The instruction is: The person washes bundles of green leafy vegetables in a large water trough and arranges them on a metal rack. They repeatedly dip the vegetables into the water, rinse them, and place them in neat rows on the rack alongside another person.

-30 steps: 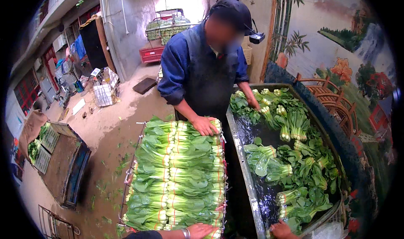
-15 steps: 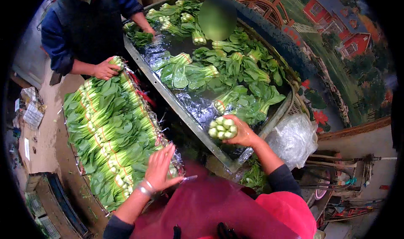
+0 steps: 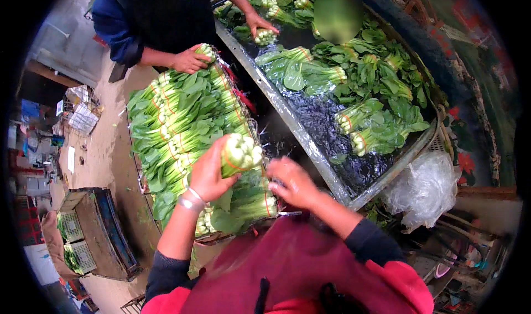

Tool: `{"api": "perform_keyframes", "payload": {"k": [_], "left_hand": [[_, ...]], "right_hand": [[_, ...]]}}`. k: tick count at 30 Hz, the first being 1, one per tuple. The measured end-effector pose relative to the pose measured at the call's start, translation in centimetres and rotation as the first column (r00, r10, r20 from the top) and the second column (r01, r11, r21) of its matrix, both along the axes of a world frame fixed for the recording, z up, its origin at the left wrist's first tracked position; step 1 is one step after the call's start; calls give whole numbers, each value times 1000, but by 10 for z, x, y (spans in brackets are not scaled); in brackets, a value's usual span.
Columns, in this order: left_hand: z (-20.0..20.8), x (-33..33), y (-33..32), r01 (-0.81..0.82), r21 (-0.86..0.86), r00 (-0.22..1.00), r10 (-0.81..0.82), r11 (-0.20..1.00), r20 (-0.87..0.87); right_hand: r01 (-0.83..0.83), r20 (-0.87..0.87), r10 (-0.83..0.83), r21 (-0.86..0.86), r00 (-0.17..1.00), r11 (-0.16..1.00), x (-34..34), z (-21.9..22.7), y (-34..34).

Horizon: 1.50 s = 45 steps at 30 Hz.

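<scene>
**Bundle held cut-end up over the crate**

Apron (image 3: 298,270) nearest, dark red, filling the lower frame. Your left hand (image 3: 207,173), bracelet at the wrist, is closed around a bundle of bok choy (image 3: 241,153), white stalk ends up, leaves hanging down; judged: that grip keeps the banded stems together. The bundle sits just above the near end of the crate (image 3: 145,188). Your right hand (image 3: 293,182) is beside it, fingers curled loosely, holding nothing visible.

The crate holds bundles in tidy rows, probably so they pack tight. To its right, the metal trough (image 3: 296,128) holds water and loose bundles, presumably for rinsing. A clear plastic bag (image 3: 423,189) hangs at its near corner.

Far end: another person's hands, one (image 3: 188,60) on the crate's rows, one (image 3: 257,23) in the trough.
</scene>
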<state>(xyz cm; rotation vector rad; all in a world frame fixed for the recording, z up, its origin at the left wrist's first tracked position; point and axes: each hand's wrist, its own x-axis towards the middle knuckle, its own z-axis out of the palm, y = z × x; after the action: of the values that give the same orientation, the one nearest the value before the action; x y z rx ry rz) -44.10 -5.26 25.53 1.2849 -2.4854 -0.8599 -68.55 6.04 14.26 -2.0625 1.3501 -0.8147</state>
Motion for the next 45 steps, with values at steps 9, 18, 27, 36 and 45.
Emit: {"api": "perform_keyframes", "payload": {"k": [9,18,27,36,45], "left_hand": [[-141,7,45,114,-38,976,-104,993,192],[-137,7,56,172,58,983,-175,983,48],[-150,-13,79,30,-128,986,-9,991,167],[-149,-11,79,39,-168,986,-10,985,169],[-49,-101,62,231,-200,973,-222,952,65]], "right_hand": [[-91,-3,91,-65,996,994,49,-51,65],[10,-24,-12,-94,1000,996,53,-64,75],[218,-277,-226,-59,934,974,-151,8,30],[-59,-793,0,-45,609,997,-298,-112,13],[205,109,-228,191,968,960,-230,19,30]]}}
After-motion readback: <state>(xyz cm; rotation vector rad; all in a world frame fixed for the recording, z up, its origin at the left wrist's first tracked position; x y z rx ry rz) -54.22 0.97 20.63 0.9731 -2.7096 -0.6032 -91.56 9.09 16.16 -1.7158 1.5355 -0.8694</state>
